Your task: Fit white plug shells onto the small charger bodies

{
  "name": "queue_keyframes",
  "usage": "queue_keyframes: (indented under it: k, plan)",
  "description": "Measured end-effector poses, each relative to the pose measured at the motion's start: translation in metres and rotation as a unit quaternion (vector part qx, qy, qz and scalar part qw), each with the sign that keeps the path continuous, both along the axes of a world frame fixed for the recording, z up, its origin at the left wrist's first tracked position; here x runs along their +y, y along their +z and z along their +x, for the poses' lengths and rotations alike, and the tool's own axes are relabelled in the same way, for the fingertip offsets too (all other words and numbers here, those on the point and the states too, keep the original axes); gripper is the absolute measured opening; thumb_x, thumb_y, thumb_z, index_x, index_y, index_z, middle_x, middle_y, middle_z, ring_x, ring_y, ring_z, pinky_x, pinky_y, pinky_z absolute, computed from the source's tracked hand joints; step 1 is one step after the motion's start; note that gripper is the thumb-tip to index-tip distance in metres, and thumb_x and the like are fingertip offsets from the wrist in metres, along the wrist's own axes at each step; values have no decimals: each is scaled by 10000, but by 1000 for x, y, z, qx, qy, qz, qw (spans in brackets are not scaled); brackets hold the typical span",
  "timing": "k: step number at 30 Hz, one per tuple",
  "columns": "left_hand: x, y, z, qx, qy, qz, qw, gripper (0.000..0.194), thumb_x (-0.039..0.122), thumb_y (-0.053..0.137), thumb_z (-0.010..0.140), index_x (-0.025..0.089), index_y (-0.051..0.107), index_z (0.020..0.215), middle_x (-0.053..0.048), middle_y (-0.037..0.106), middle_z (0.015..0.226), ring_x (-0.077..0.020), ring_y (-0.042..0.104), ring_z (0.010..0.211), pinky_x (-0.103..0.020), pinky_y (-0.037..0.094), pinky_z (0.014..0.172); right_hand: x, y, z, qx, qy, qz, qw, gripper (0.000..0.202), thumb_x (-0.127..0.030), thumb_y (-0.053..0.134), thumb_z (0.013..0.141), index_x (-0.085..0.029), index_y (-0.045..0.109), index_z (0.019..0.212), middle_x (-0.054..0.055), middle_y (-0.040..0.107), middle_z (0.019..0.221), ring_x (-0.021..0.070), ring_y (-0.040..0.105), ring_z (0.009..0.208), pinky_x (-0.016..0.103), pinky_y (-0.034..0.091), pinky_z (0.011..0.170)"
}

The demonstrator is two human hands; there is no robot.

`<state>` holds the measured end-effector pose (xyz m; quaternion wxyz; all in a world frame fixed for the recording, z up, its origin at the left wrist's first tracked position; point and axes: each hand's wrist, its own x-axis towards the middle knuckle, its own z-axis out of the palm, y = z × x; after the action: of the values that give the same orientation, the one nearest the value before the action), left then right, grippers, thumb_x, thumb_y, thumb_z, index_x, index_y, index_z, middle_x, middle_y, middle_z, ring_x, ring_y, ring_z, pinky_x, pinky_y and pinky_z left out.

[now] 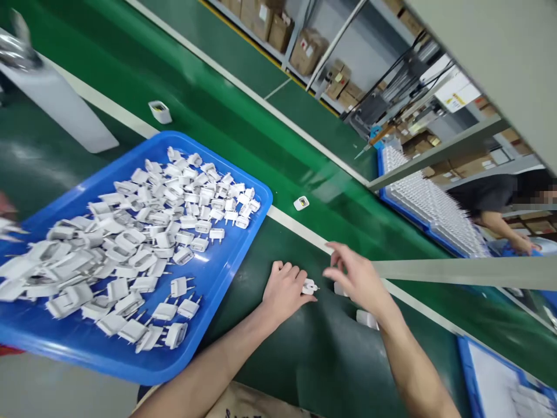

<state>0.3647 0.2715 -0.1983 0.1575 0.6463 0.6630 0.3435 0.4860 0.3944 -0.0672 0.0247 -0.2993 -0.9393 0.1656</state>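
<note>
My left hand (285, 290) rests low over the dark green table, its fingers curled round a small white plug piece (309, 287) whose pins point right. To its right, my right hand (354, 276) is raised with thumb and fingers apart and nothing between them. Two white pieces lie by the right hand, one (340, 288) partly behind it and another (366, 319) beside the wrist. Left of my hands, a blue tray (235, 264) holds a heap of white plug pieces (130, 238).
White housings lie on the green belt (300, 202) and near the tray's far corner (160, 112). A metal post (461, 274) crosses at right. Beyond it, a person (491, 200) reaches toward something blue. Another blue tray (474, 371) stands at lower right; shelves hold boxes behind.
</note>
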Motion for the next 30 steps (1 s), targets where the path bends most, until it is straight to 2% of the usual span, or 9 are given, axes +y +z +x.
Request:
queue_keyframes:
  k: [5,10,14,16,19,22,25,28,30]
  plan:
    - [-5,9,2,-24,-137,-23,990,573,503,831,832,167,596,1232,-69,713,1128,-261,618,1041,-395,408,894,65,1,-86,-141,-133,93,977,502,-468,575,1014,-250,490,1458,123,636,1162,241,661,865,332,488,764]
    - [-53,46,-26,57,-109,-30,992,578,448,823,850,153,586,1286,-124,607,1393,-284,612,1148,-395,451,935,77,-16,-128,-176,-80,69,979,205,-197,674,901,-169,704,1103,118,669,952,269,665,891,316,489,773]
    - [-125,73,-101,148,34,-58,987,91,230,634,988,220,670,1071,-39,699,1035,-220,636,901,-369,452,792,31,-20,-98,-130,22,30,991,224,-269,587,974,-195,669,1169,82,667,956,236,671,853,328,514,803]
    - [-155,76,-138,220,170,-109,954,92,221,616,986,203,687,1042,-64,686,991,-259,615,886,-397,441,778,-2,-30,-75,-70,121,0,990,246,-332,546,1008,-227,646,1207,69,663,1000,216,676,808,325,533,764]
    - [-172,69,-168,285,215,-170,919,194,300,693,943,196,694,1107,-101,679,1050,-319,597,929,-426,436,765,-48,-50,-51,-49,186,14,981,262,-327,485,1037,-234,630,1234,70,646,1012,209,671,716,323,538,637]
    - [-166,58,-170,288,178,-192,921,118,247,720,918,184,701,1016,-101,693,992,-317,611,927,-424,444,780,-75,-56,-37,-37,165,59,984,387,-440,505,1041,-219,583,1349,102,641,1021,266,682,778,353,552,587]
    - [-162,58,-161,254,190,-131,939,117,258,724,919,177,674,988,-79,701,923,-308,626,894,-415,451,769,-87,-40,-18,32,80,43,995,546,-544,525,1025,-254,472,1485,130,631,1158,309,672,985,408,599,744]
    - [-155,68,-136,155,208,-21,966,216,374,691,960,190,635,1059,-47,691,893,-276,629,848,-390,462,747,-107,-22,-1,142,-17,-85,986,472,-441,543,1048,-314,453,1493,84,626,1149,225,664,932,353,593,813]
    - [-146,74,-104,56,163,20,985,209,395,644,992,216,611,1095,-33,681,916,-246,626,844,-361,474,740,-124,-22,2,202,-36,-209,956,435,-378,566,1044,-336,485,1469,70,624,1156,186,660,895,314,592,802]
